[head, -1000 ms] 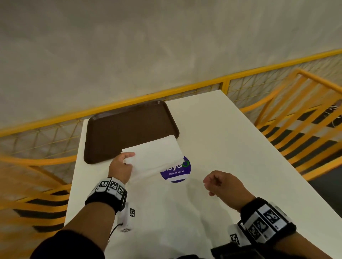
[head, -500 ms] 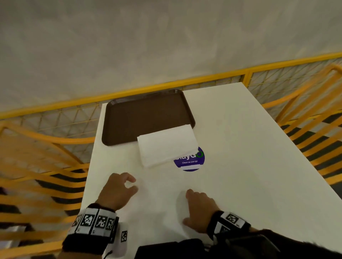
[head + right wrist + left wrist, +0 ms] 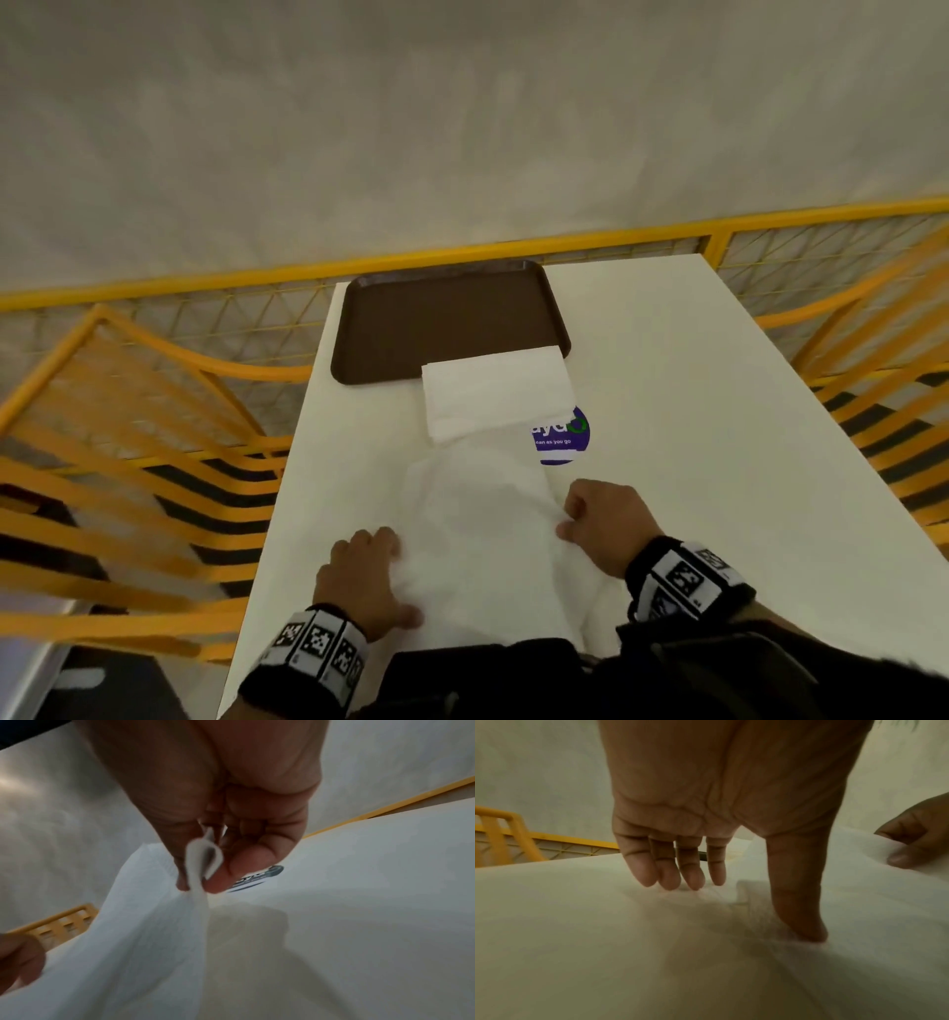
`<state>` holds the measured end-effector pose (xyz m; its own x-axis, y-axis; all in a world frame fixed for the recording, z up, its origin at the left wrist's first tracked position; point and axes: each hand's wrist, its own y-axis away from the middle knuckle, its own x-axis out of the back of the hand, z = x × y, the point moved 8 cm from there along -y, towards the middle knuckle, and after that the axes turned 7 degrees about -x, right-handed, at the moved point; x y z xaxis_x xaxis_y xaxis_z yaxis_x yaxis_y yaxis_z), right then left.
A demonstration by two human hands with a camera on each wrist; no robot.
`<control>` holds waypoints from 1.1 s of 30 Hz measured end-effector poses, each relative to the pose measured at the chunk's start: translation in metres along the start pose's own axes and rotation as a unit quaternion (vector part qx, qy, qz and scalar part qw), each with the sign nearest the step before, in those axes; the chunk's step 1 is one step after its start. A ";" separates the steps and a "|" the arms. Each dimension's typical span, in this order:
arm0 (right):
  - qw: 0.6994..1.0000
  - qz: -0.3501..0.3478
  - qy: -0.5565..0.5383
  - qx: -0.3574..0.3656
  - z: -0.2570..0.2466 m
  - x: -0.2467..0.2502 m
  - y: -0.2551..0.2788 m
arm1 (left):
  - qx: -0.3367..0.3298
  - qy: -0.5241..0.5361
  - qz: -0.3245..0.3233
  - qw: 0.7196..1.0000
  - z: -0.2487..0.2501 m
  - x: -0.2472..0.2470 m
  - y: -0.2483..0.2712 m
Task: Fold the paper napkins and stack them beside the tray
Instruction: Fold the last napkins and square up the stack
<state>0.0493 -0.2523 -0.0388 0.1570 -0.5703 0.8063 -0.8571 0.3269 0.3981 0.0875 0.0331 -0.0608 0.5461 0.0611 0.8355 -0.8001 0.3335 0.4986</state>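
Napkin [image 3: 482, 534] — unfolded — now pinched by right hand [image 3: 606, 524].

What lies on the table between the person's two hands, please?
An unfolded white paper napkin spans the gap in the head view: the left hand rests on its left edge, the right hand pinches its right edge.

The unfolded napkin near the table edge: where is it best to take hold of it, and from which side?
Probably at its side edges, one hand from each side. The unfolded napkin lies flat, so only edges can be pinched. The right hand already pinches the right edge, lifted off the table; the left hand presses the left edge with straight fingers.
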 end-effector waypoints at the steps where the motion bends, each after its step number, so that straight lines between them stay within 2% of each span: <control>1: 1.000 0.001 -0.002 -0.001 0.004 0.003 0.001 | -0.007 -0.016 -0.001 1.000 0.006 0.000 -0.002; 4: 1.000 0.002 -0.010 0.006 0.014 0.006 0.004 | -0.025 -0.023 0.013 0.999 0.019 -0.003 -0.010; 7: 1.000 0.018 -0.008 0.007 0.020 0.008 0.007 | -0.075 -0.024 0.024 0.997 0.038 -0.001 -0.019; 12: 1.000 0.015 -0.011 0.002 0.026 0.003 0.008 | -0.050 -0.001 0.056 0.997 0.045 0.006 -0.034; 16: 1.000 0.021 0.002 0.006 0.029 0.001 0.007 | -0.043 -0.001 0.028 0.999 0.043 0.007 -0.037; 20: 0.998 0.052 0.019 0.022 0.027 0.002 0.012 | -0.053 0.074 0.011 0.996 0.046 0.003 -0.039; 25: 0.998 0.033 0.019 0.053 0.018 -0.006 0.015 | -0.085 -0.046 -0.009 0.995 0.060 0.003 -0.039; 29: 0.996 0.004 0.012 0.090 0.007 -0.006 0.021 | -0.109 -0.039 -0.022 0.993 0.071 0.002 -0.038; 31: 0.995 0.003 -0.014 0.096 0.003 -0.002 0.023 | -0.129 0.015 0.008 0.991 0.077 0.011 -0.034; 33: 0.993 0.003 -0.086 0.085 0.003 0.005 0.024 | -0.149 0.075 0.062 0.984 0.081 0.030 -0.029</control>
<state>0.0276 -0.2490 -0.0267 0.0774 -0.6940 0.7158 -0.9309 0.2068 0.3012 0.1064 -0.0507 -0.0316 0.4975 0.2496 0.8308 -0.7668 0.5744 0.2866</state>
